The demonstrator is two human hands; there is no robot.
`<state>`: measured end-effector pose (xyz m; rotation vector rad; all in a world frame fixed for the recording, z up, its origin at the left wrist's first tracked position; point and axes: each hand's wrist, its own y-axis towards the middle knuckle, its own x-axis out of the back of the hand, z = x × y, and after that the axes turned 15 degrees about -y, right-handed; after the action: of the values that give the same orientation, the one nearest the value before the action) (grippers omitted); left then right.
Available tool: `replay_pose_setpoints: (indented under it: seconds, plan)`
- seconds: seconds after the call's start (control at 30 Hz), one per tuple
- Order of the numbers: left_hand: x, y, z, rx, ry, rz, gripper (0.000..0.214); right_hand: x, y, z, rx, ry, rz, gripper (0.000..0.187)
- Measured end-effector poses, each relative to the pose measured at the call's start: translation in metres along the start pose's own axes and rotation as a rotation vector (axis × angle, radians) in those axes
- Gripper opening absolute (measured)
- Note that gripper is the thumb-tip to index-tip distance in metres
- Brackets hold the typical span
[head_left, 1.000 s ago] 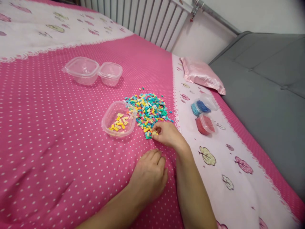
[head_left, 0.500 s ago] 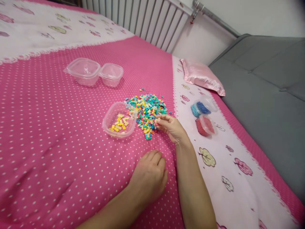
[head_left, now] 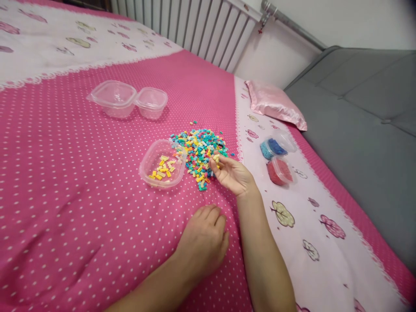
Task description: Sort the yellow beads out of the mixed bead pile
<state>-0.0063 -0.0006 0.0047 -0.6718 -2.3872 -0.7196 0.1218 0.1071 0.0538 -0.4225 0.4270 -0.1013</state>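
Pink dotted bedspread (head_left: 97, 182): some yellow bricks (head_left: 163, 168) in near tub (head_left: 162, 185), large mixed pile (head_left: 201, 145) left to go just right of it, right hand (head_left: 234, 175) pinching pale-yellow brick (head_left: 216, 159) by pile, left hand (head_left: 203, 236) curled, contents can't be told.

A white radiator (head_left: 195, 31) lines a pale wall (head_left: 360, 21) beside a grey padded headboard (head_left: 360, 112).

- Place: bedroom, in a home.
- Bedspread (head_left: 81, 182), pink, white-dotted, tree-print bands; under left hand (head_left: 205, 236) and right hand (head_left: 233, 175).
- Pillow (head_left: 276, 105), pink, satiny; beyond right hand, to its right.
- Headboard (head_left: 357, 104), grey, padded, buttoned; well right of both hands.
- Radiator (head_left: 198, 32), pale, ribbed; far beyond both hands.
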Motion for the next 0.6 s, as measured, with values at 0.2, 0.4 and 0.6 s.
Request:
replay_pose_setpoints:
  seconds: [0.2, 0.4, 0.6]
  plan:
    - [0.001, -0.001, -0.001, 0.001, 0.0, 0.018, 0.023, -0.022, -0.021, 0.0, -0.024, 0.062, 0.155, 0.022]
    - [0.001, -0.001, 0.0, -0.008, -0.041, 0.038, 0.028, -0.052, -0.048, -0.009, 0.024, -0.002, 0.32, 0.026]
    - [0.001, -0.001, 0.003, -0.148, -0.05, -0.025, 0.036, -0.068, -0.058, -0.022, 0.066, -0.116, 0.385, 0.042]
